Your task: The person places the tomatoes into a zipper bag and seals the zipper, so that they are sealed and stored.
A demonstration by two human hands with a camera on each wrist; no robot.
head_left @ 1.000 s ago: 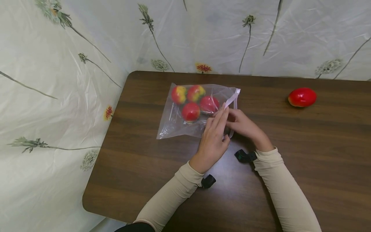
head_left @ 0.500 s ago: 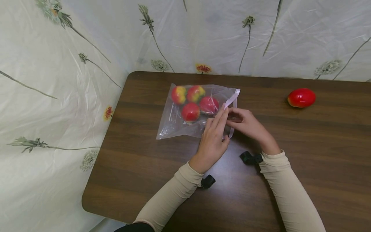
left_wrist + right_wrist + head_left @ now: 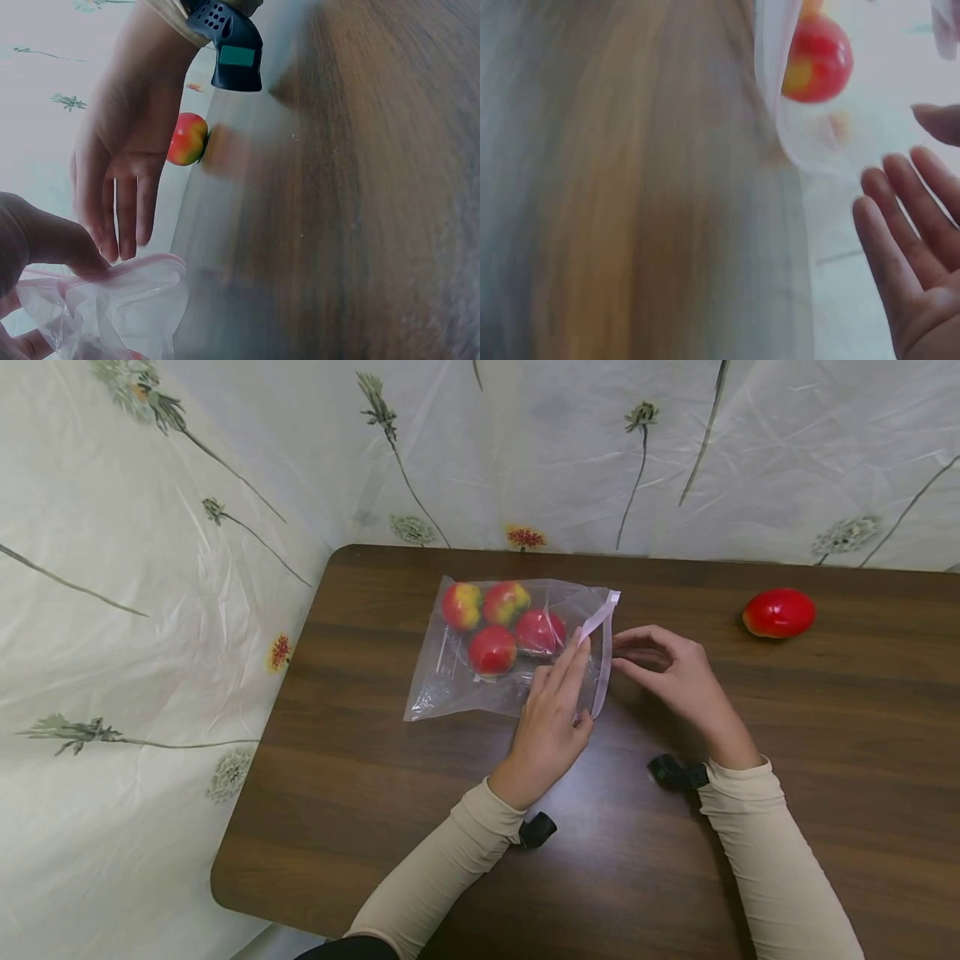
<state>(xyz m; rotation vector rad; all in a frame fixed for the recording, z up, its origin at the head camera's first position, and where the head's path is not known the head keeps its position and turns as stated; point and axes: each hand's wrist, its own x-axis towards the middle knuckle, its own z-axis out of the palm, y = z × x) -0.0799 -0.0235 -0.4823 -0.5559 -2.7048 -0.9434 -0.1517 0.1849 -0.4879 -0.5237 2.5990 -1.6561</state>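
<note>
A clear zip bag (image 3: pixel 442 685) lies on the table, its pink-edged mouth facing right. Inside it sit several round red-and-yellow fruits (image 3: pixel 492 651) that look like apples. My left hand (image 3: pixel 546 718) holds the bag at its mouth, fingers along the upper edge; in the left wrist view its thumb (image 3: pixel 64 241) is at the pink strip. Just right of the mouth is my right hand (image 3: pixel 678 681), apart from the bag, fingers extended and nothing in them. The right wrist view shows the empty palm and spread fingers (image 3: pixel 900 232).
One oval red fruit (image 3: pixel 779 613) lies by itself at the back right of the brown wooden table (image 3: pixel 360 827). A flower-printed sheet (image 3: pixel 510 452) hangs behind the table and along its left side. Each wrist carries a small black camera (image 3: pixel 677 773).
My right hand has drawn out of the bag's mouth and moved right, its fingers coming away empty. The left hand and the bag stay where they were.
</note>
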